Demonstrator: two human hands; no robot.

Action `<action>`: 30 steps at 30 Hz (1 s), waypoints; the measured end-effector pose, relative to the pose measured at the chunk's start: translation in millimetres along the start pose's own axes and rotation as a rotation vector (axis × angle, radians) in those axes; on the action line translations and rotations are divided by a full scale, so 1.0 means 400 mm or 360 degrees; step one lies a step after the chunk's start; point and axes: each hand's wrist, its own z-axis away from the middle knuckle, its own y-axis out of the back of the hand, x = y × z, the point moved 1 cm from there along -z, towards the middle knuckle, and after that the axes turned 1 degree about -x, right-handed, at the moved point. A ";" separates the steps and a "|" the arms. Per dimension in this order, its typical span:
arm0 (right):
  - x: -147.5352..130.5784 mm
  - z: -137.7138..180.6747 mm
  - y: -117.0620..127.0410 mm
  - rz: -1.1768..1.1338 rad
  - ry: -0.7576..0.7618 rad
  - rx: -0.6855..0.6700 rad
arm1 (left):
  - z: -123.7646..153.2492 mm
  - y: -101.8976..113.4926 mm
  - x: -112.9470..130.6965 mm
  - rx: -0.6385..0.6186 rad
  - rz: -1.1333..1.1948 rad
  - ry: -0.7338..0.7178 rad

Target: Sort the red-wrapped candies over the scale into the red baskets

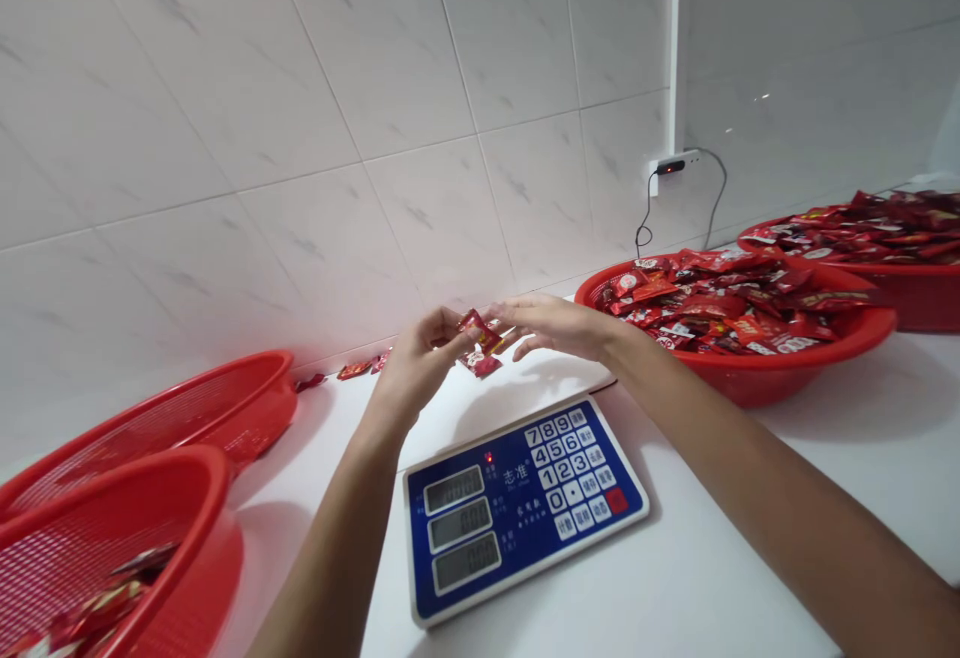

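Above the white pan of a digital scale (525, 498), my left hand (424, 353) pinches a small red wrapped candy (481, 332) between thumb and fingers. Just to the right is my right hand (555, 326), its fingers stretched out towards that candy; whether the fingertips touch it I cannot tell. A second red-wrapped candy (480, 364) shows directly below the first, and whether it is held or lies on the pan is unclear. The scale has a blue panel with number keys, a red key and three displays.
Red basins heaped with red-wrapped candies (750, 378) stand on the right, another (915, 283) behind. Red mesh baskets (217, 508) are at the left, the nearer holding packets. Loose candies (354, 370) lie by the tiled wall. A power strip (675, 163) with cables hangs there.
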 end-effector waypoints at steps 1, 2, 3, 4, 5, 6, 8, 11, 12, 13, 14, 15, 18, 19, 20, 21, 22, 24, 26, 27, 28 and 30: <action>-0.003 0.003 0.001 0.0076 -0.0020 -0.0025 | -0.001 0.001 -0.001 0.0015 0.0071 0.0037; -0.006 0.005 0.002 0.0169 -0.0040 -0.0015 | -0.001 0.001 -0.001 -0.0003 0.0146 0.0087; -0.007 0.005 0.002 0.0269 -0.0052 0.0021 | -0.001 0.000 0.001 -0.0044 0.0214 0.0138; -0.008 0.005 0.001 0.0359 -0.0044 0.0074 | 0.000 -0.001 0.003 -0.0085 0.0264 0.0179; -0.008 0.003 0.001 0.0431 -0.0022 0.0126 | 0.001 -0.001 0.006 -0.0117 0.0296 0.0204; -0.006 0.000 -0.001 0.0477 0.0003 0.0165 | 0.001 -0.001 0.008 -0.0136 0.0318 0.0217; -0.003 -0.005 -0.003 0.0510 0.0029 0.0181 | 0.002 0.001 0.010 -0.0147 0.0347 0.0218; 0.002 -0.009 -0.005 0.0513 0.0026 0.0150 | 0.001 0.003 0.008 -0.0135 0.0370 0.0199; 0.003 -0.010 -0.005 0.0505 0.0030 0.0153 | 0.001 0.004 0.007 -0.0115 0.0365 0.0186; 0.004 -0.011 -0.005 0.0493 0.0040 0.0173 | 0.001 0.005 0.007 -0.0081 0.0366 0.0168; 0.005 -0.012 -0.004 0.0478 0.0052 0.0209 | 0.001 0.006 0.007 -0.0037 0.0377 0.0147; 0.007 -0.013 -0.003 0.0465 0.0065 0.0256 | 0.002 0.007 0.008 0.0010 0.0401 0.0127; 0.007 -0.012 0.000 0.0432 0.0096 0.0366 | 0.004 0.009 0.013 0.0086 0.0517 0.0092; 0.006 -0.009 0.000 0.0416 0.0106 0.0371 | 0.005 0.010 0.016 0.0077 0.0541 0.0091; 0.004 -0.006 0.000 0.0397 0.0110 0.0359 | 0.006 0.011 0.018 0.0054 0.0549 0.0091; 0.001 -0.003 0.001 0.0382 0.0111 0.0336 | 0.007 0.015 0.021 0.0029 0.0540 0.0090; -0.001 0.000 0.002 0.0384 0.0106 0.0305 | 0.008 0.020 0.022 0.0009 0.0508 0.0088; -0.005 0.005 0.010 0.0466 0.0057 0.0274 | 0.008 0.037 0.021 -0.0044 0.0342 0.0080; -0.008 0.007 0.031 0.0662 -0.0037 0.0365 | 0.005 0.062 0.011 -0.0142 0.0055 0.0066; -0.010 0.010 0.048 0.0834 -0.0115 0.0452 | 0.003 0.076 0.002 -0.0202 -0.0115 0.0062; -0.012 0.016 0.070 0.1047 -0.0215 0.0545 | 0.000 0.089 -0.009 -0.0257 -0.0279 0.0063; -0.014 0.041 0.127 0.1545 -0.0437 0.0704 | -0.006 0.112 -0.034 -0.0339 -0.0535 0.0085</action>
